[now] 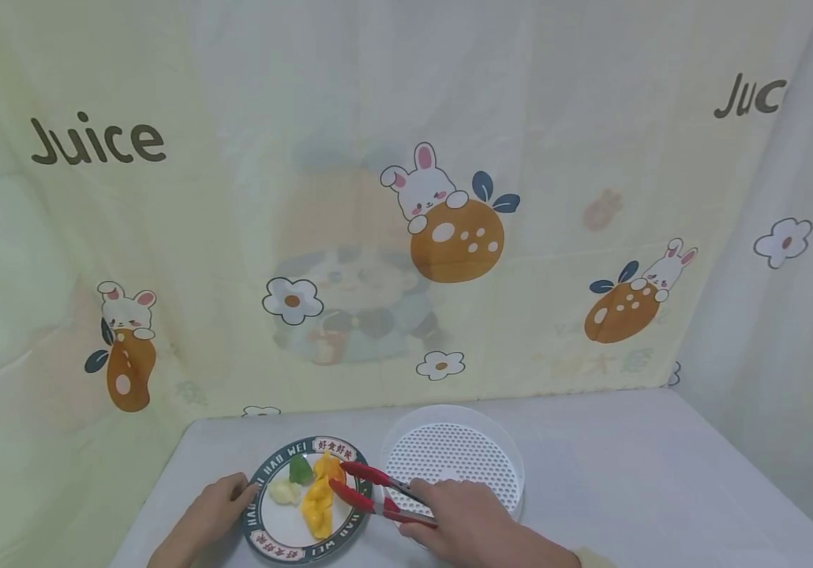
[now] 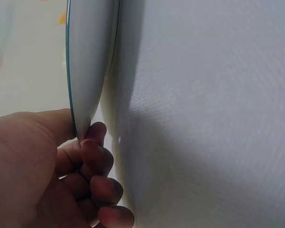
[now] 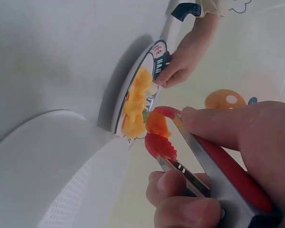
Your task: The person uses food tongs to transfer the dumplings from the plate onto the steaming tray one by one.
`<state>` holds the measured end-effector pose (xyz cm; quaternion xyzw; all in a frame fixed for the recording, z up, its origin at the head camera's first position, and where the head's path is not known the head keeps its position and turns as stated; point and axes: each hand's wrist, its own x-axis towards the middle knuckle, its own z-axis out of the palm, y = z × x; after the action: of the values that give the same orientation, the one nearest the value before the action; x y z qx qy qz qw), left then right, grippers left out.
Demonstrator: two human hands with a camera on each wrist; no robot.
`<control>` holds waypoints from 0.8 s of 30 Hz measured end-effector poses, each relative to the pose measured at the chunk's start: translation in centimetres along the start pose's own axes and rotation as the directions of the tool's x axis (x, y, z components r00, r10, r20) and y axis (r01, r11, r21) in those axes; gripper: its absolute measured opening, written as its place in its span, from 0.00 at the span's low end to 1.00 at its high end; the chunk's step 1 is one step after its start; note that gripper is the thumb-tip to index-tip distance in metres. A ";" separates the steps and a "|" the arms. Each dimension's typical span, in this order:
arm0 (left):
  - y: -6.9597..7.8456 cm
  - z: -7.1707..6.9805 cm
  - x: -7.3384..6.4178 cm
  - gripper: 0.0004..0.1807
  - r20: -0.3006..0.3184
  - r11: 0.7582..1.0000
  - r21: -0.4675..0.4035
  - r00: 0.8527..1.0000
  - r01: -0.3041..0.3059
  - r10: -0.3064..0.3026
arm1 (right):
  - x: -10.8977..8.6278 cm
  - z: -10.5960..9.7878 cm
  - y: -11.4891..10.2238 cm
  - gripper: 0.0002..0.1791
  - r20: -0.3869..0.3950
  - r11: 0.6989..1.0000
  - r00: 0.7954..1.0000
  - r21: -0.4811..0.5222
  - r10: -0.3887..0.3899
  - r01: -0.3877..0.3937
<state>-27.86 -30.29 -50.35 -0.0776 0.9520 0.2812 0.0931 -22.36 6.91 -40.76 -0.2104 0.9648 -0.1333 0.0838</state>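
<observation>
Plate (image 1: 282, 525); rim (image 1: 286, 455): "HAO WEI"; red-tipped tongs (image 1: 378, 503) above; curtain (image 1: 236, 229): "Juice"

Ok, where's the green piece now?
In the head view, the green piece lies on the plate, left of the yellow pieces and just beyond the pale piece.

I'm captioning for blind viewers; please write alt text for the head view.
A right hand holds red-tipped tongs, an orange piece between their tips, over a dark-rimmed plate of yellow pieces, a green piece and a pale piece. The left hand grips the plate's edge. A white perforated tray stands to the plate's right on a pale table before a printed curtain.
</observation>
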 end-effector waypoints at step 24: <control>0.0 0.0 0.1 0.14 0.003 1.000 -0.006 1.000 0.011 -0.011 | -1.4 -0.3 3.9 0.36 -0.066 0.986 0.990 0.117 0.126 -0.118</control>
<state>-27.96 -30.23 -50.38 -0.0829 0.9505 0.2837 0.0956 -22.68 11.00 -41.44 -0.1409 0.9693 -0.1897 0.0682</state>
